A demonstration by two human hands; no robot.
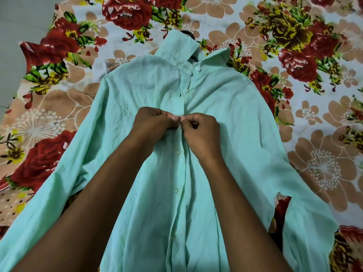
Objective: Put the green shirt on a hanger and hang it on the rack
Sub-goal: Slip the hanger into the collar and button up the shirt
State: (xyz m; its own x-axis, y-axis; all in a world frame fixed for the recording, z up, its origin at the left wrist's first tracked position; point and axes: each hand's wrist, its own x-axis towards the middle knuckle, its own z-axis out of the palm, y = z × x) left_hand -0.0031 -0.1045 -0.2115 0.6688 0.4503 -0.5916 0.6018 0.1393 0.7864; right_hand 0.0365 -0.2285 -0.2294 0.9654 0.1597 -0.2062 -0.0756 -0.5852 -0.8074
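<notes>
The green shirt [225, 118] lies front-up and spread flat on a flowered bed sheet, collar at the far end and sleeves angled out to both sides. A black hanger [189, 33] is inside it; only its hook shows above the collar and a bit of black at the neck opening. My left hand [155, 122] and my right hand [200, 127] meet at the button placket in mid-chest, fingertips pinching the two fabric edges together. The collar button is fastened; several buttons run down the placket below my hands.
The flowered bed sheet [314, 134] covers the whole surface around the shirt. A strip of grey floor [17, 26] shows at the far left past the sheet's edge. No rack is in view.
</notes>
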